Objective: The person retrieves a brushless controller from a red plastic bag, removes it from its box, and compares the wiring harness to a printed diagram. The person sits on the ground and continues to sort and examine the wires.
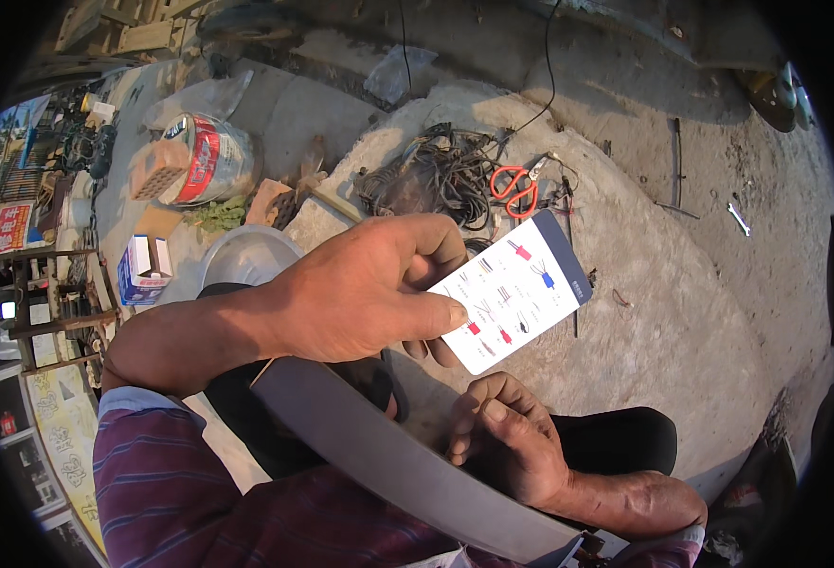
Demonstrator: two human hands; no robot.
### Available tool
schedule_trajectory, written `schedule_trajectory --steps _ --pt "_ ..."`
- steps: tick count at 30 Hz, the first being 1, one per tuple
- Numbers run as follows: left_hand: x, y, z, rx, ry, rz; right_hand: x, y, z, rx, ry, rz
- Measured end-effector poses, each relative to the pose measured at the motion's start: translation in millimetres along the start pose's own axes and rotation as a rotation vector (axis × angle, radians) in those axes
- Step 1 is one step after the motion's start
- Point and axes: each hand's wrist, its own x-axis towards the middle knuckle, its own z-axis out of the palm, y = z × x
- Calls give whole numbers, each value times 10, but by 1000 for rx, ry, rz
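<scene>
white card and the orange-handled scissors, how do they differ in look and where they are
The white card is held up in the left hand; the orange-handled scissors lie beside tangled dark cable. The card is a flat rectangle with a dark blue end band, while the scissors have two looped handles. The card also looks larger in this view. Both show some reddish colour.

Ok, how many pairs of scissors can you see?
1. The orange-handled scissors lie on the pale slab, just right of the tangled black cables and beyond the card in your left hand. Others could be hidden under the cables.
</scene>
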Motion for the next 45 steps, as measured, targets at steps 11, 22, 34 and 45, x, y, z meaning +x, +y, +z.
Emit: schedule_trajectory --steps 11,22,34,45 --pt "49 -109 -28 6 -91 70 22 15 45 5 -11 62" --pt "36 -161 113 28 -151 -16 -23 55 59 26 -2 22" --pt "55 -58 111 339 -173 -99 -41 53 71 -18 18 -32" --pt "69 -70 38 369 -248 -20 -7 51 118 -67 104 21"
